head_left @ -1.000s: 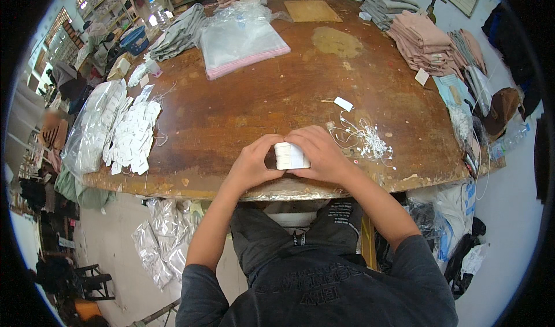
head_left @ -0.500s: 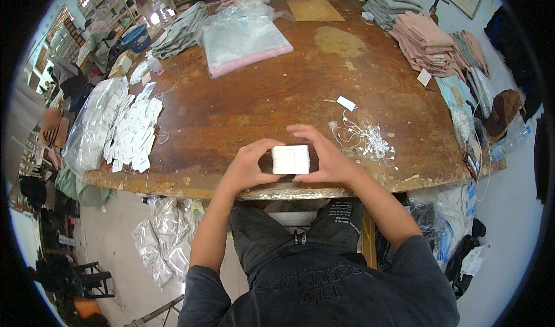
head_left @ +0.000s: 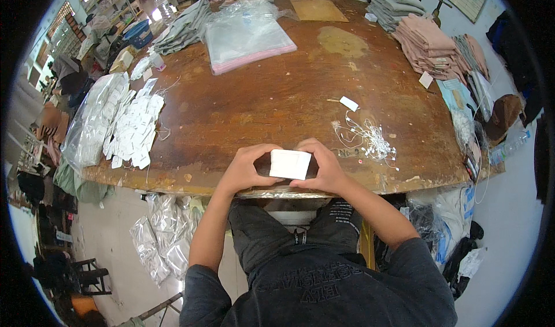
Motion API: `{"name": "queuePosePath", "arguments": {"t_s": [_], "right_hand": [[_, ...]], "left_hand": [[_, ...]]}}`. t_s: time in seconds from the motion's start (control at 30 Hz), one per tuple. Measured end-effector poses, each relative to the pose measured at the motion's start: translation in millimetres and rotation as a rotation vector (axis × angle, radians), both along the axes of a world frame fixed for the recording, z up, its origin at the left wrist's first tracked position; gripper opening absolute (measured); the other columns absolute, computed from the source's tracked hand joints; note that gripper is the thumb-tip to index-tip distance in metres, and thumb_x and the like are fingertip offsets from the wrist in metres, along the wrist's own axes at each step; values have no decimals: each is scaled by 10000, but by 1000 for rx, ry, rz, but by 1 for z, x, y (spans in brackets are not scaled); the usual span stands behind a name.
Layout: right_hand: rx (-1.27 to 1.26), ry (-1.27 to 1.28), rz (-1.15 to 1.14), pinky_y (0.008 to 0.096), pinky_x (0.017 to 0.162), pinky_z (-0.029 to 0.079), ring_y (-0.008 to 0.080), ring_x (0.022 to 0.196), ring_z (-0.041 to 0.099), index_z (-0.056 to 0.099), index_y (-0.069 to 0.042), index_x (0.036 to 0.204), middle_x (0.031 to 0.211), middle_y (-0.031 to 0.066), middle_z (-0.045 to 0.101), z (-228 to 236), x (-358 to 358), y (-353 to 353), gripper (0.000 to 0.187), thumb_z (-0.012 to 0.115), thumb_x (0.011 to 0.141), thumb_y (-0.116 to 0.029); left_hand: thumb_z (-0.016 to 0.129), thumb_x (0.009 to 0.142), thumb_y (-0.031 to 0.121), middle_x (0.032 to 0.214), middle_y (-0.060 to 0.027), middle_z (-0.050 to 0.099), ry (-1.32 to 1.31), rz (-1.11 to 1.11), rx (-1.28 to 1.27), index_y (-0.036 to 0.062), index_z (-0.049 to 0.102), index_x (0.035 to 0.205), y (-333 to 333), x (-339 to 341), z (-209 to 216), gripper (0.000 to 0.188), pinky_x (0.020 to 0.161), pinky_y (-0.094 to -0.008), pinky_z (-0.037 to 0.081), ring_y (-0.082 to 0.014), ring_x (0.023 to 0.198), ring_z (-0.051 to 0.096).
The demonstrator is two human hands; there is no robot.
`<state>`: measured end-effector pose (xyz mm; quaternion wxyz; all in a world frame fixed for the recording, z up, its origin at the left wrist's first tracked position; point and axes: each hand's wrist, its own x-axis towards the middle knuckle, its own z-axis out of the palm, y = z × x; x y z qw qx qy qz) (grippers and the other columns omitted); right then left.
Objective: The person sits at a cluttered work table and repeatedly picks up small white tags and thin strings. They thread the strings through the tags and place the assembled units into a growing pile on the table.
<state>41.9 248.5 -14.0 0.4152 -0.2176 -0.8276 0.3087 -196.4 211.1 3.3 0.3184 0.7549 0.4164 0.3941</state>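
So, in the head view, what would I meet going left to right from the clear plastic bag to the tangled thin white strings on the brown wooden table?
Clear plastic bag, loose pile of small white tags, left hand, blocky white stack, right hand, tangled thin white strings.

One left hand (head_left: 247, 168), one right hand (head_left: 325, 168), one white stack (head_left: 289, 164), one wooden table (head_left: 248, 110)
At the table's near edge, the two hands hold the one white stack; on its left is one heap of white tags (head_left: 136, 131); on its right are one tangle of white strings (head_left: 377, 142) and one loose white tag (head_left: 348, 103); toward its far side are one pile of clear bags (head_left: 248, 38), one brown board (head_left: 319, 10), two big pink cloth piles (head_left: 428, 43) and two big gray cloth piles (head_left: 396, 3).
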Motion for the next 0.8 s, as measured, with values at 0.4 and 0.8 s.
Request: {"name": "queuePosePath", "arguments": {"t_s": [0.4,0.8], "right_hand": [[-227,-211,162,402,909,501,341,1037,639,556,-44,1211,1131,161,646,31,15,11,622,846,714,-280],[-503,-3,-458,316,786,518,154,885,618,564,-51,1106,1008,21,612,20,77,0,377,776,794,-68]], "left_hand": [[849,585,172,1009,-114,712,26,21,110,22,667,1093,9,-2,4,560,870,-336,519,-234,943,691],[831,623,133,1069,-129,661,5,293,143,35,629,1087,10,8,-9,516,880,-345,511,-282,1019,651]]}}
